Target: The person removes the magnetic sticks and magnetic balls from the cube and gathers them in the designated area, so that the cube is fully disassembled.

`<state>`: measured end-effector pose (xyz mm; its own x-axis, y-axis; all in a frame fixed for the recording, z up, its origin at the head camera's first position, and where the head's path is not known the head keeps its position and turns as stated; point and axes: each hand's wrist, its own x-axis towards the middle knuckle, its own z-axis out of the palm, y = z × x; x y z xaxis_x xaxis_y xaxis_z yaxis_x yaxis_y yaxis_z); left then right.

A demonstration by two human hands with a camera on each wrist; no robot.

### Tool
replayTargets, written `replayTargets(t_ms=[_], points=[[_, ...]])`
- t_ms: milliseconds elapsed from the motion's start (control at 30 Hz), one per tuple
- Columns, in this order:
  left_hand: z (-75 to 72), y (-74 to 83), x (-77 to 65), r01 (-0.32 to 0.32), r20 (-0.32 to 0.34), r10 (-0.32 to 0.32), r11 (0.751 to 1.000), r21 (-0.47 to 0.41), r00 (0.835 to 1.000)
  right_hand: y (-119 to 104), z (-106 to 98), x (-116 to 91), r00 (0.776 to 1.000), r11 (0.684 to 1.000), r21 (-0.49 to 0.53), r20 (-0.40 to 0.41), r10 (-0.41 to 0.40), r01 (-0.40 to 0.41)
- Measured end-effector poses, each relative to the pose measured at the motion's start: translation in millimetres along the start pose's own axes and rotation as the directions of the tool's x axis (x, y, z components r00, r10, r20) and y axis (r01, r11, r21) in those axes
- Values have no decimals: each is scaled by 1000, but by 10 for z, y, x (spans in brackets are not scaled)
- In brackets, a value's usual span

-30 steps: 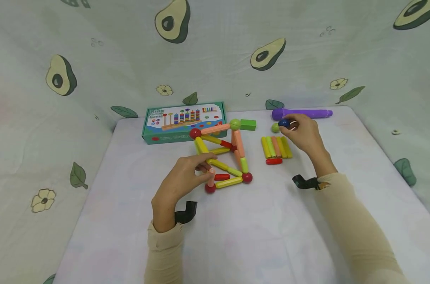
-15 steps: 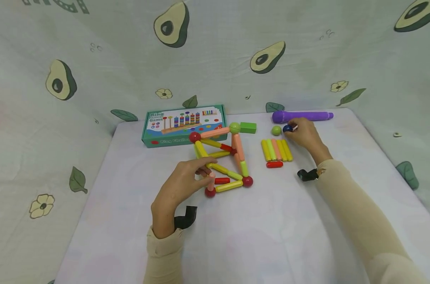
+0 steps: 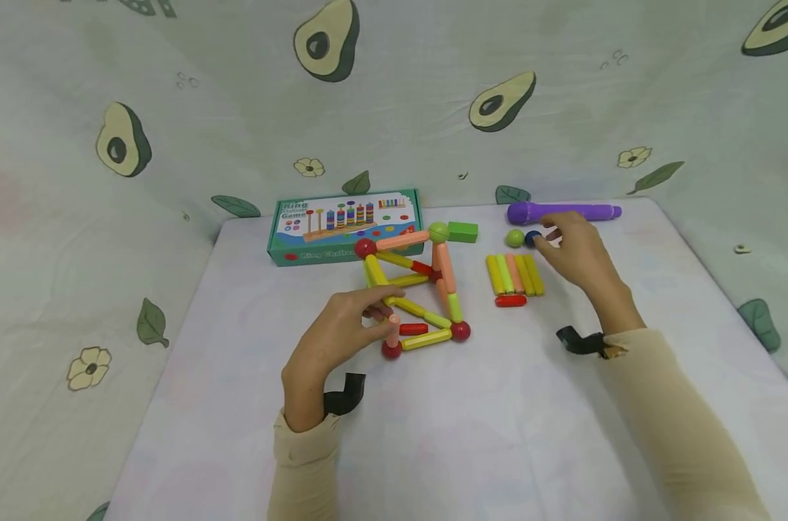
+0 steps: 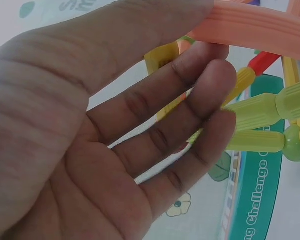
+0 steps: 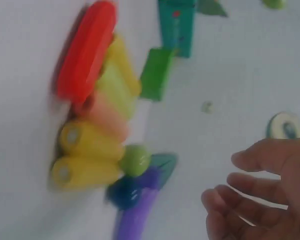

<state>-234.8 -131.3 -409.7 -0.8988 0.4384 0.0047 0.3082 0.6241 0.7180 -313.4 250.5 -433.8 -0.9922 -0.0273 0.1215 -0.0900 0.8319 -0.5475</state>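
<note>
My left hand (image 3: 338, 333) pinches a salmon-pink rod (image 3: 394, 333) between thumb and fingers. The rod stands upright on a red ball (image 3: 391, 352), a corner of a frame built from coloured rods and balls. In the left wrist view the salmon-pink rod (image 4: 255, 31) runs out from under the thumb, the other fingers loosely bent below. My right hand (image 3: 582, 253) hovers by a dark blue ball (image 3: 532, 239), which sits beside a green ball (image 3: 514, 238) on the table. The right wrist view has the blue ball (image 5: 124, 193) apart from the parted fingers, with nothing held.
Several rods (image 3: 514, 275) lie side by side, with a red rod (image 3: 511, 301) across their near end. Behind them is a purple microphone-shaped toy (image 3: 589, 211). A green block (image 3: 462, 231) and a game box (image 3: 344, 226) lie behind the frame, against the patterned cloth.
My right hand has set the blue ball down to the right of the green ball and let go of it. The left hand keeps its pinch on the salmon-pink rod.
</note>
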Motion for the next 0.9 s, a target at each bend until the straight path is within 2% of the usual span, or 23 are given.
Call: replayTargets(t_ms=[67,133,200,267,333,400,533,633,733,833,900], points=[[-2,7,12,1,8,-1,1000,6,1000,-218,10,-204,993,993,40,-37,-108,109],[-14,15,21,-2,9,1,1000,12,1000,-439,80,-383,974,969,94,-31,-226,228],[-35,19,24,-2,5,2,1000,15,1000,-638,206,-519,945,934,152,15,-328,322],[-58,19,22,-3,-2,3,1000,22,1000,-806,370,-608,912,899,227,83,-402,375],[-80,14,19,-6,-5,6,999,33,1000,-941,548,-651,883,871,300,150,-445,388],[-97,6,10,-11,-7,11,999,49,1000,-1039,723,-669,866,857,353,198,-460,375],[-115,-13,-18,-26,-12,27,997,74,1000,-1182,1014,-675,848,838,416,235,-474,353],[-116,-15,-40,-27,-18,29,996,85,999,-1247,1198,-691,836,814,453,229,-499,363],[-98,-9,-48,-33,-18,34,996,79,999,-1272,1331,-727,821,784,470,190,-539,405],[-68,-1,-46,-59,-15,61,996,73,998,-1263,1389,-778,808,762,467,152,-570,450],[-57,2,-46,-77,-15,78,994,73,997,-1261,1394,-809,800,761,448,148,-582,470]])
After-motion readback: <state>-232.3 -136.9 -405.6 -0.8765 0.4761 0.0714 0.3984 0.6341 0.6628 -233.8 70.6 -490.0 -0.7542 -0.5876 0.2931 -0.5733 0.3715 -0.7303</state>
